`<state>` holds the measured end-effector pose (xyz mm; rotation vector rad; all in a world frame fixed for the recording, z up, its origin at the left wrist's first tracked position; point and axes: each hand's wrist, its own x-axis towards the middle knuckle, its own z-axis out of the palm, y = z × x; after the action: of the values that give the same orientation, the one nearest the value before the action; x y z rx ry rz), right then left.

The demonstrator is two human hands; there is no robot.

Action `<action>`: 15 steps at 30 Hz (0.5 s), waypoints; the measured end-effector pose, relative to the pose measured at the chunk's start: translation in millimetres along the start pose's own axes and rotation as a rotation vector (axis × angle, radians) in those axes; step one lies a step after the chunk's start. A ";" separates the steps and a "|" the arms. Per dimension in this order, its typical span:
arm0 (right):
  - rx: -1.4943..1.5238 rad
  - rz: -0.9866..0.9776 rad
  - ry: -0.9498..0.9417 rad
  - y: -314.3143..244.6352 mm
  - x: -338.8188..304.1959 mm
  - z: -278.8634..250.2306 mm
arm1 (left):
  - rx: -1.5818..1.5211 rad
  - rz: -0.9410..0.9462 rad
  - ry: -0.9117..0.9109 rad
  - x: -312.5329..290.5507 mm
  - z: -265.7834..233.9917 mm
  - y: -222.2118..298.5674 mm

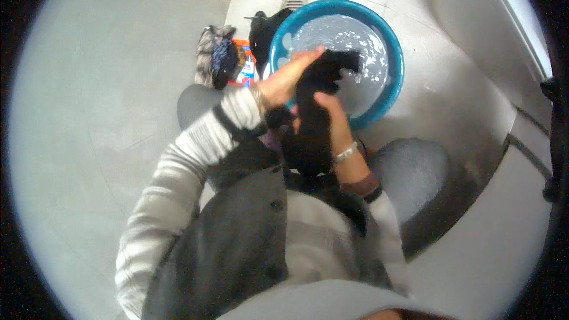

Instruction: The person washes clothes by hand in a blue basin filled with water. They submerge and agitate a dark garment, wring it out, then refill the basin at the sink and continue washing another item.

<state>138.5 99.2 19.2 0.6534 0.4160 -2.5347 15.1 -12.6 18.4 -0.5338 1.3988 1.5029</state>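
Between my hands hangs a black piece of cloth (313, 106), its far end over the near part of a blue round basin (393, 77) with soapy-looking water in it. My left hand (290, 78) lies along the cloth's left side, its fingers reaching toward the far end. Lower down on the right, my right hand (333, 117) grips the same cloth, with a pale band on the wrist. The near end of the cloth drops toward my lap, where it blends with dark clothing. What kind of garment it is cannot be made out.
Left of the basin lie a patterned cloth bundle (207, 53), an orange and white packet (245, 65) and a black cloth (264, 32). A floor drain (294, 2) sits behind the basin. A pale wall-like panel (480, 24) rises on the right.
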 end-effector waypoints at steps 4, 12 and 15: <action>0.204 -0.027 0.037 -22.2 -10.4 -2.8 | 0.136 0.186 -0.129 -60.5 -11.6 -38.4; 0.478 0.035 -0.197 -25.8 -0.9 -2.9 | 0.767 0.478 -0.368 -98.1 -17.8 -62.0; 0.359 0.038 -0.092 -27.8 2.2 3.0 | 0.870 0.220 -0.257 -117.5 -17.1 -49.5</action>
<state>121.1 120.3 25.2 0.6606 -0.0874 -2.6125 102.6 -76.5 87.6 0.3490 1.7542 0.9291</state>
